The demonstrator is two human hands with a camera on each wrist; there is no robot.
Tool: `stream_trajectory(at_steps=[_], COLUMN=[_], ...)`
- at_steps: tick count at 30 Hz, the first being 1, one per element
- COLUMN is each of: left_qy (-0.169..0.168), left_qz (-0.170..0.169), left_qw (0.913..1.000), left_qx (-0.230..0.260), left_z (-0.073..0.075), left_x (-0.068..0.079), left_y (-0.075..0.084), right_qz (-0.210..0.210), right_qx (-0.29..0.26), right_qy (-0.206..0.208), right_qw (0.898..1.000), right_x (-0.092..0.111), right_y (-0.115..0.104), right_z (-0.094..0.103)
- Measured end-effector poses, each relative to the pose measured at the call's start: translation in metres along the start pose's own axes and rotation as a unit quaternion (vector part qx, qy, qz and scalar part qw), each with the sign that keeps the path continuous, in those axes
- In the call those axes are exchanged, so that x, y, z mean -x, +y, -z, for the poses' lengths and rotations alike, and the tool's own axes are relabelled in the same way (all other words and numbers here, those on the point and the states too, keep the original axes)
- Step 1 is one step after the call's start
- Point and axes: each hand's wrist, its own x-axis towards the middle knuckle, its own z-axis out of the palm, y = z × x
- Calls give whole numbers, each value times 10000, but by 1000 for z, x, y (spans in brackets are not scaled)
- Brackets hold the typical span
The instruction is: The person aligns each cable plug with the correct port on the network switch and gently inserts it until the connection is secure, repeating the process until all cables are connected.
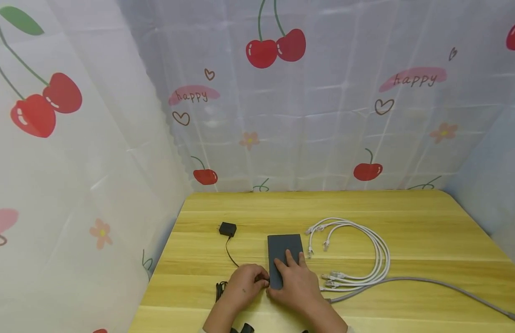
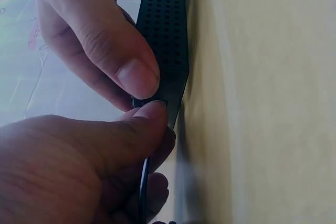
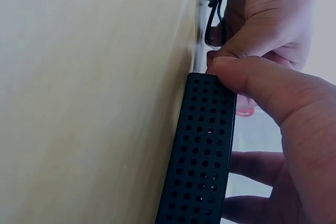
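A flat dark box [image 1: 284, 245], its side perforated with small round holes [image 3: 202, 145], lies on the wooden table. My right hand [image 1: 296, 282] rests on its top with fingers spread, and the thumb presses near the corner at the near end. At the box's left side, my left hand [image 1: 247, 283] pinches the end of a thin black cord [image 2: 143, 187] between thumb and fingers. The plug itself is hidden by the fingertips, right at the box's end face. Behind the left hand, the cord runs to a black power adapter [image 1: 227, 229].
Several white network cables [image 1: 382, 254] lie in a loose loop to the right of the box. A grey cable [image 1: 440, 283] stretches toward the table's right edge. Bundled black cord [image 1: 220, 289] lies by the left wrist. Cherry-printed curtains [image 1: 282, 115] enclose the wooden table [image 1: 190, 263].
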Motion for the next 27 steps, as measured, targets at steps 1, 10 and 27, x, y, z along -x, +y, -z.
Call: stream_trajectory(at_steps=[1, 10, 27], left_qy=[-4, 72, 2], left_qz=[21, 64, 186], left_qw=[10000, 9999, 9997], left_qx=[5, -86, -170], left_z=[0, -1, -3], left_x=[0, 2, 2], left_y=[0, 0, 1], right_qz=[-8, 116, 1419], right_qx=[4, -92, -1006], right_qy=[-9, -162, -836], right_qw=[10000, 9998, 9812], right_x=[0, 1, 22], right_y=[0, 2, 47], right_z=[0, 4, 23])
